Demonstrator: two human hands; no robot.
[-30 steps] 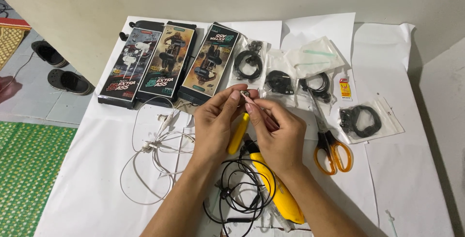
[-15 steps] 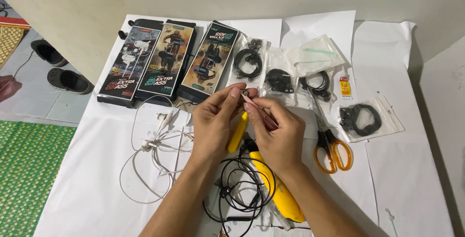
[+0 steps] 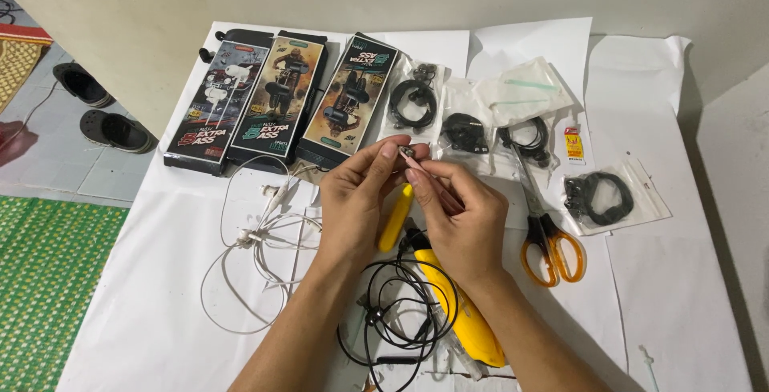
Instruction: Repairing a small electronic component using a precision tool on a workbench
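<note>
Head view: a small metal earbud part (image 3: 407, 152) is pinched between the fingertips of the left hand (image 3: 356, 200) and right hand (image 3: 460, 216), above the yellow tool (image 3: 456, 304). It is judged light, tiny, fragile, and best gripped at its rim.

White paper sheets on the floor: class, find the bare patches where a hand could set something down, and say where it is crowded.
Bare paper lies right of the orange-handled scissors, below the bagged black cable. Another patch lies left of the white earphones, below the three boxes. It is crowded along the top row and around both hands, above the black cable tangle.
</note>
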